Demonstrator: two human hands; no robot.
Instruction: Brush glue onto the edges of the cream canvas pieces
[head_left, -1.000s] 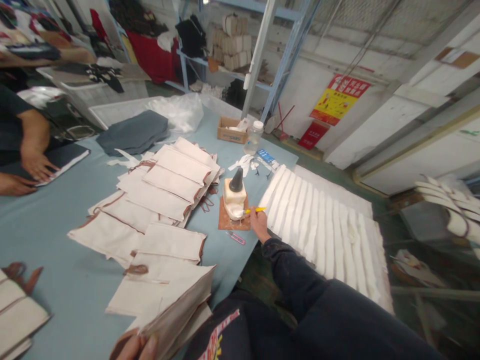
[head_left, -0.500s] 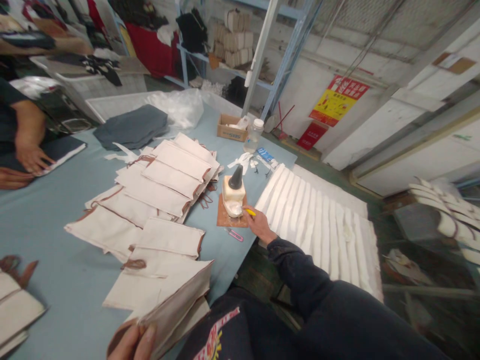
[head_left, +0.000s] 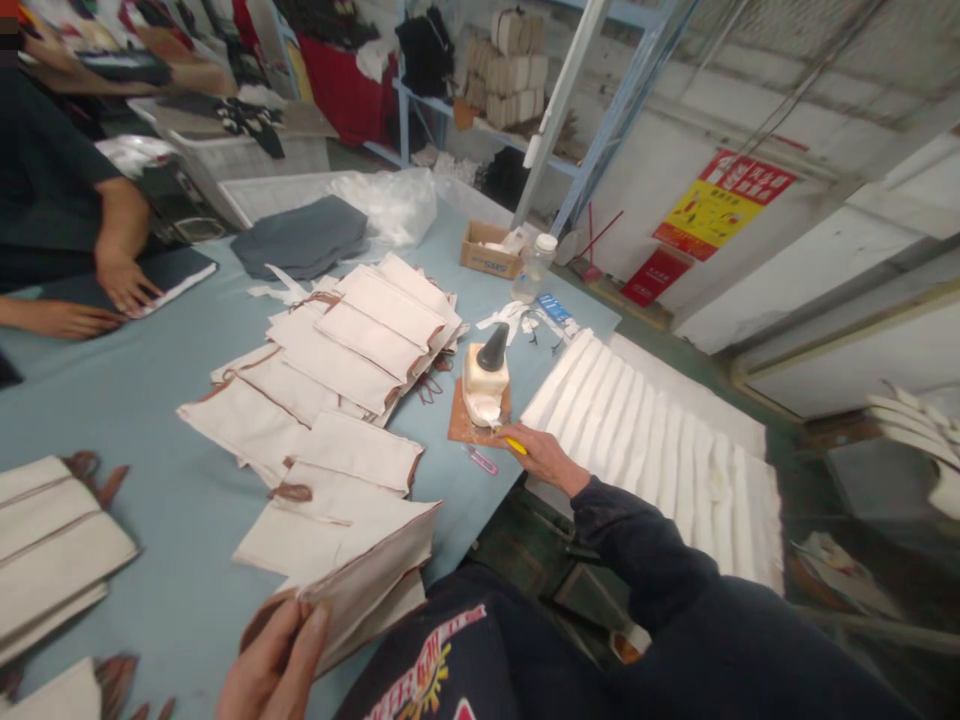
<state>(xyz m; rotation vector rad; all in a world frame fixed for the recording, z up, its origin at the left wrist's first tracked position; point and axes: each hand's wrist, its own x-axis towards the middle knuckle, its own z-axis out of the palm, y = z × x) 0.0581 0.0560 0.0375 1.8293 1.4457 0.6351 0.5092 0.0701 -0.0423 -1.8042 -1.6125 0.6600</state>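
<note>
My right hand [head_left: 549, 457] is closed round a yellow-handled brush [head_left: 515, 444], its tip at the white paste [head_left: 484, 409] in a small cream container [head_left: 487, 378]. A dark cone stands on this container, which rests on a brown board [head_left: 460, 425]. At the bottom, my left hand [head_left: 281, 660] pinches the brown-trimmed edge of a cream fabric bag [head_left: 375, 585], holding it raised and partly apart. Several similar bags [head_left: 352, 345] with brown edging and cords lie overlapped beyond it. Beside the board lies a pink thread snipper [head_left: 482, 460].
More cream bags [head_left: 52, 550] lie at left. Across the blue-grey table [head_left: 187, 530], a co-worker's hands [head_left: 127, 285] press a dark fabric piece. A cardboard box [head_left: 487, 255] and clear jar [head_left: 534, 268] stand at the far edge. White strips [head_left: 637, 430] lie in rows at right.
The view has shifted, showing more of the left side. My right hand and the brush have drawn slightly back from the paste. My left hand keeps its pinch on the bag.
</note>
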